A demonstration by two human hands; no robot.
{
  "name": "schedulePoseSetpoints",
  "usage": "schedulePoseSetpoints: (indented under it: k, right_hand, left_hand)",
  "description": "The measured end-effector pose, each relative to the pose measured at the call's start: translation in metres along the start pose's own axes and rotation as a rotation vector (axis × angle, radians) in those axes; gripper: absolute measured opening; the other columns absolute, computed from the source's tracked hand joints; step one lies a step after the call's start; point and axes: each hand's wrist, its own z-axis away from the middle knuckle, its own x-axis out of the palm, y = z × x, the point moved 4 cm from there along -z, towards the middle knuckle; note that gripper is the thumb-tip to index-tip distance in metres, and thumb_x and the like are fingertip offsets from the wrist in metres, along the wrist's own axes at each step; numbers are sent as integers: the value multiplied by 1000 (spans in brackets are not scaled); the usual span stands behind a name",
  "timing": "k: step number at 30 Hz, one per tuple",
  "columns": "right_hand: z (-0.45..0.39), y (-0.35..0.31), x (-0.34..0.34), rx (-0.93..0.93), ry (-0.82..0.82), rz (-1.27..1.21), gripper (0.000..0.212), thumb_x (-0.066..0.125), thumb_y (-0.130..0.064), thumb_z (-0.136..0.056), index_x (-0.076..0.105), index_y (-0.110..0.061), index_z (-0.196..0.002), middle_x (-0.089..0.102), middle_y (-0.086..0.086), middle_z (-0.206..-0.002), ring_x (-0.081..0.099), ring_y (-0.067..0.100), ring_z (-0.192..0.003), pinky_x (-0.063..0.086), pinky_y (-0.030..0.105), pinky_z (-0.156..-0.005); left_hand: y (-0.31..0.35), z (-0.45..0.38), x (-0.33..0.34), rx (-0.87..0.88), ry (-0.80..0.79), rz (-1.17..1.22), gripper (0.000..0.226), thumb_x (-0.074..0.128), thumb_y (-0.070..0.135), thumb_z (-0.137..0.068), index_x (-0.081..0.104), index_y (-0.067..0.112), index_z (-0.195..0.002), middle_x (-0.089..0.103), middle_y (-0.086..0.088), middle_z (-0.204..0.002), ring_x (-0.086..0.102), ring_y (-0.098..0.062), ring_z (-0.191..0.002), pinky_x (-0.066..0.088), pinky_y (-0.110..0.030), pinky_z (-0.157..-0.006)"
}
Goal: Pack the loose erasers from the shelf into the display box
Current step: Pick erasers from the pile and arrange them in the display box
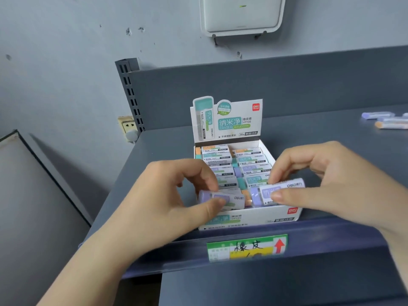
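Observation:
A white display box with an upright printed lid stands on the dark grey shelf, holding two rows of sleeved erasers. My left hand pinches a purple eraser at the box's front left corner. My right hand pinches another purple eraser over the front right of the box. Both erasers lie level, just above the packed rows. Several loose erasers lie at the shelf's far right.
A green and yellow price label sits on the shelf's front rail. A slotted upright and a back panel bound the shelf. A wall socket is on the left, and a white device hangs on the wall above.

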Motion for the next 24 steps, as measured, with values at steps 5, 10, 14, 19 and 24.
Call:
schedulePoseSetpoints:
  k: [5,10,14,19,24]
  right_hand:
    - [-2,-3,3,4,-79,0,14,77,-32,-63,67,-30,-73,71,-20,-73,65,-4,-74,44,5,-64]
    - [-4,-2,5,6,-99,7,10,76,-27,-67,69,-33,-68,69,-22,-69,65,3,-71,50,18,-62]
    - [-8,0,2,8,-108,26,8,76,-27,-69,72,-34,-67,71,-19,-73,66,6,-77,54,40,-75]
    - [-10,0,-2,-34,-143,29,4,72,-34,-68,74,-36,-70,69,-21,-70,64,2,-73,51,29,-71]
    - [-13,0,6,-8,-129,90,6,73,-27,-68,74,-30,-63,68,-18,-66,61,5,-64,49,29,-68]
  left_hand:
    - [3,-2,3,-7,-109,-55,15,67,39,-69,64,24,-67,64,14,-73,59,-5,-73,43,-12,-62]
    - [4,-7,5,-60,-182,-44,10,72,27,-74,67,28,-65,64,18,-74,59,0,-74,40,-7,-66]
    - [4,-18,8,-125,-250,-28,4,74,28,-67,71,28,-65,68,18,-78,58,3,-72,37,-1,-60]
    - [2,-24,7,-154,-341,-39,6,77,25,-67,73,29,-67,70,15,-78,58,2,-70,37,-1,-57]
    - [2,-23,7,-147,-348,-40,7,75,23,-69,72,30,-68,68,19,-79,58,5,-70,37,0,-58]
